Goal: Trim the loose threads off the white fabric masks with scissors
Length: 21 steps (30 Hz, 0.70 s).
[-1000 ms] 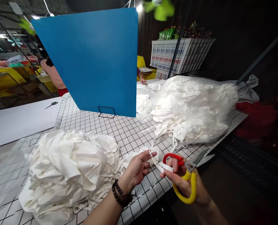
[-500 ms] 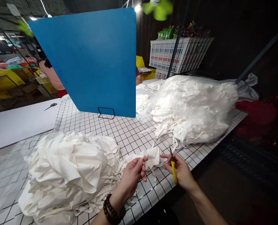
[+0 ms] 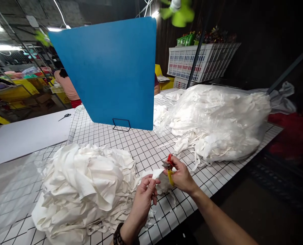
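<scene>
My left hand (image 3: 145,193) is closed, pinching a small piece of white fabric (image 3: 157,173) between thumb and fingers. My right hand (image 3: 184,177) grips a pair of snips (image 3: 170,167) with red and yellow handles. Their blades part a little and point left, close to the upper edge of the fabric piece. The rest of that cloth lies partly hidden behind both hands. Left of my left hand rises a large heap of white fabric (image 3: 87,180). Beyond my right hand, a clear plastic bag (image 3: 225,119) full of white fabric pieces lies on the table.
A blue board (image 3: 110,75) stands on the checked tablecloth (image 3: 143,149). Black scissors (image 3: 64,117) lie on a white surface at left. White crates (image 3: 192,63) are stacked behind, near a green fan (image 3: 178,15). A person in a pink top (image 3: 67,85) is further back.
The snips have swung from upright to pointing left, and my right hand has moved left toward my left hand. A white fabric corner now shows above my left fingers. The view shifted slightly.
</scene>
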{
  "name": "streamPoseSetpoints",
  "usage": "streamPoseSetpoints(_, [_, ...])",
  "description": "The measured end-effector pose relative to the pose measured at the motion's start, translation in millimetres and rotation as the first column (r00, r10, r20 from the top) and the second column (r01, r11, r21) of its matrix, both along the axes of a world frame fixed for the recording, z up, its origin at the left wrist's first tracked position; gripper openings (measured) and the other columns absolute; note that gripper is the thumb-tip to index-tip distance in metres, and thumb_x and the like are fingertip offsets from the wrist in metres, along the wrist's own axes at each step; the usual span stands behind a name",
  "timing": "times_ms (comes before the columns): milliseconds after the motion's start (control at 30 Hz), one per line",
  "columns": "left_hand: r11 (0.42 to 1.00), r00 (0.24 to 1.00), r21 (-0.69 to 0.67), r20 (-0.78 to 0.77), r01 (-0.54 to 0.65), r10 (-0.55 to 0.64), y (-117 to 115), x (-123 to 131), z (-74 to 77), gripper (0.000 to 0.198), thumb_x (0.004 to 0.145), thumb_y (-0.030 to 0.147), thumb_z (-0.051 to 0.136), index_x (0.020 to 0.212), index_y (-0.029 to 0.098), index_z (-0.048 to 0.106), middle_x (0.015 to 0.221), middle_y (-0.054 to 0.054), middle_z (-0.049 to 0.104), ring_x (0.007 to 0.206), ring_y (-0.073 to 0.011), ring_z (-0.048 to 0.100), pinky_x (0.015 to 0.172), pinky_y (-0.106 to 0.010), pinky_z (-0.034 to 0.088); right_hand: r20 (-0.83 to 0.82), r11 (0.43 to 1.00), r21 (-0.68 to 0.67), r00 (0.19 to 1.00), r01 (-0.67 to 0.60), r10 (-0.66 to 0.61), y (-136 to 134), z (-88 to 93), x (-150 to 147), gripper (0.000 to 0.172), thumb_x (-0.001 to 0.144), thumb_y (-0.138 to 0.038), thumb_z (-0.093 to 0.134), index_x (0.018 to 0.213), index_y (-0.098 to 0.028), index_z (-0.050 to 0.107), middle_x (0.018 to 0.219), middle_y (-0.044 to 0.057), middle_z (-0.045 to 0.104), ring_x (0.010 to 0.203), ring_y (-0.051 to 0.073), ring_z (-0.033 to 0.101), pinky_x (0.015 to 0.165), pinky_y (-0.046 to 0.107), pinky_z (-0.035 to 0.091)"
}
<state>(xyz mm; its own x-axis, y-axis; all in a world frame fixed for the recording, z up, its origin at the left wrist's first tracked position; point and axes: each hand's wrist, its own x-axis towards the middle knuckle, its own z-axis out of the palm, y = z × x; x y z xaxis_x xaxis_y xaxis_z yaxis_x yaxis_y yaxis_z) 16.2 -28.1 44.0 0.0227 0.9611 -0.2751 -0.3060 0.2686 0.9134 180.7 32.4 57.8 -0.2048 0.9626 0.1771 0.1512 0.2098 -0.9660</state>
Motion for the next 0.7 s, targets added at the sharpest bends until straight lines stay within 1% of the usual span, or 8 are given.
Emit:
streamPoseSetpoints(67, [0.992,0.994,0.107,-0.078,-0.070,0.079,2,-1,3.9,0.039,0.079,0.052,0.066,0.078,0.013,0.068,0.118,-0.014,0.058,0.058,-0.0078,0.050,0.040,-0.018,0.039,-0.014,0.991,0.057,0.993,0.119,-0.119,-11,-7.4,-14,0.019,0.075,-0.022,0.069,0.086,-0.022,0.054,0.079,-0.002,0.056,0.069,0.014,0.053,0.063,0.024,0.046])
streamPoseSetpoints(133, [0.981,0.994,0.184,-0.073,-0.063,0.077,3,-3,7.2,0.036,0.082,0.048,0.064,0.074,0.013,0.067,0.122,-0.015,0.059,0.054,-0.0070,0.050,0.041,-0.019,0.039,-0.051,0.993,0.032,0.992,0.114,-0.112,-20,-15.8,-28,0.021,0.074,-0.024,0.071,0.081,-0.022,0.052,0.075,-0.003,0.053,0.065,0.013,0.050,0.060,0.024,0.044])
streamPoseSetpoints(233, [0.982,0.998,0.187,0.046,0.033,-0.043,6,-6,5.9,0.034,0.085,0.045,0.063,0.074,0.013,0.065,0.093,-0.012,0.070,0.041,-0.0049,0.044,0.038,-0.020,0.035,-0.177,0.994,-0.111,0.984,-0.015,-0.005,-27,-23.0,-33,0.027,0.075,-0.030,0.073,0.077,-0.022,0.047,0.074,-0.004,0.049,0.064,0.012,0.048,0.060,0.024,0.043])
streamPoseSetpoints(333, [0.981,0.986,0.188,0.143,0.055,-0.083,7,-8,0.2,0.032,0.085,0.045,0.063,0.083,0.013,0.067,0.062,-0.003,0.066,0.043,-0.0093,0.051,0.044,-0.020,0.041,-0.197,0.976,-0.184,0.978,-0.112,0.075,-27,-14.2,-14,0.032,0.075,-0.035,0.074,0.077,-0.022,0.045,0.076,-0.004,0.048,0.067,0.012,0.048,0.063,0.025,0.043])
streamPoseSetpoints(433, [0.965,0.993,0.257,0.091,0.050,-0.076,8,-10,-1.3,0.030,0.086,0.043,0.063,0.083,0.013,0.068,0.061,-0.002,0.064,0.056,-0.0137,0.060,0.058,-0.025,0.049,0.093,0.974,-0.190,0.986,-0.121,0.141,-29,8.8,14,0.033,0.072,-0.035,0.077,0.081,-0.022,0.048,0.072,-0.005,0.046,0.064,0.012,0.043,0.059,0.024,0.039])
streamPoseSetpoints(533, [0.929,0.991,0.361,-0.132,0.081,-0.036,9,-12,1.7,0.026,0.090,0.037,0.059,0.078,0.015,0.067,0.064,-0.002,0.063,0.062,-0.0144,0.059,0.064,-0.027,0.047,0.426,0.983,-0.150,0.890,-0.106,0.161,-37,31.0,28,0.038,0.067,-0.039,0.080,0.085,-0.022,0.051,0.076,-0.004,0.052,0.068,0.014,0.047,0.061,0.026,0.039])
streamPoseSetpoints(633, [0.883,0.939,0.448,-0.344,0.140,0.026,9,-15,3.9,0.028,0.094,0.030,0.053,0.072,0.016,0.064,0.066,-0.002,0.062,0.068,-0.0153,0.058,0.069,-0.027,0.044,0.596,0.991,-0.116,0.793,-0.074,0.129,-45,41.0,25,0.042,0.066,-0.047,0.080,0.084,-0.022,0.051,0.082,-0.002,0.057,0.072,0.016,0.051,0.063,0.028,0.040])
streamPoseSetpoints(700, [0.869,0.910,0.462,-0.413,0.180,0.031,8,-16,3.9,0.030,0.096,0.028,0.050,0.071,0.017,0.063,0.068,-0.002,0.061,0.070,-0.0155,0.057,0.070,-0.027,0.043,0.640,0.993,-0.096,0.760,-0.062,0.109,-47,41.8,19,0.043,0.066,-0.050,0.079,0.084,-0.022,0.052,0.083,-0.001,0.058,0.073,0.017,0.053,0.064,0.029,0.040])
